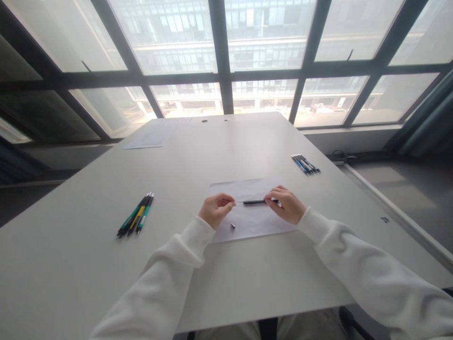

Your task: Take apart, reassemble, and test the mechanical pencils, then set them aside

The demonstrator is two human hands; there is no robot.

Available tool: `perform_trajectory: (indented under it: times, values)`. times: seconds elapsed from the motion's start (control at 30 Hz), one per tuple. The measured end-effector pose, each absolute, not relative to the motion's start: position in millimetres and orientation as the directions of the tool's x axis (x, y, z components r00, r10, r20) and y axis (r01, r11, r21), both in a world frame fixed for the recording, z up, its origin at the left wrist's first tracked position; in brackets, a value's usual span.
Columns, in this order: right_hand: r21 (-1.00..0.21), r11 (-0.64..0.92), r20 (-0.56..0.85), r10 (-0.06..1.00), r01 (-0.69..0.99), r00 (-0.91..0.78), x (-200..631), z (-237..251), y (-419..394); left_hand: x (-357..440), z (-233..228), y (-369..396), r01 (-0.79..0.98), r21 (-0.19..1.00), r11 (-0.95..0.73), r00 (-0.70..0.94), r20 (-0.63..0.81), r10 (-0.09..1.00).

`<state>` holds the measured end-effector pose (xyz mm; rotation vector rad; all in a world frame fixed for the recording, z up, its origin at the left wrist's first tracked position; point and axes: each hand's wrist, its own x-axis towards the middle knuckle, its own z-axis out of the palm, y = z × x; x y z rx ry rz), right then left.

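Observation:
A black pen barrel (255, 202) lies level above a white sheet of paper (247, 222) at the table's middle. My right hand (287, 204) grips the barrel's right end. My left hand (215, 209) pinches a thin refill tip (238, 202) that sticks out of the barrel's left end. A small metal pen part (232, 225) rests on the sheet just below my left hand. Both sleeves are white.
Three pens with green and yellow grips (136, 220) lie at the left of the white table (106, 264). Several blue and black pens (306, 164) lie at the right. Another paper sheet (150, 137) sits at the far left corner, by the windows.

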<state>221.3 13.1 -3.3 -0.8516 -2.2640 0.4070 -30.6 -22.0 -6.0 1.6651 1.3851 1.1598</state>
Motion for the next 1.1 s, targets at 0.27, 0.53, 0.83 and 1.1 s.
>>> perform_trajectory:
  times: [0.27, 0.53, 0.83, 1.1]
  values:
    - [-0.462, 0.715, 0.394, 0.696, 0.525, -0.600, 234.7, -4.2, 19.0, -33.3, -9.6, -24.9, 0.630, 0.723, -0.285, 0.234, 0.173, 0.957]
    - [-0.391, 0.756, 0.347, 0.649, 0.525, -0.677, 229.8, -11.2, 17.9, -28.2, -5.5, -28.2, 0.739, 0.534, -0.411, 0.362, 0.200, 0.911]
    - [-0.321, 0.558, 0.412, 0.810, 0.765, -0.418, 243.0, -14.5, 31.2, -54.1, -15.6, -16.3, 0.925, 0.279, -0.256, 0.176, 0.284, 0.943]
    - [-0.216, 0.444, 0.228, 0.889, 0.870, -0.397, 249.4, -17.1, 35.0, -60.0, -19.5, -13.6, 0.961, 0.210, -0.181, 0.142, 0.187, 0.972]
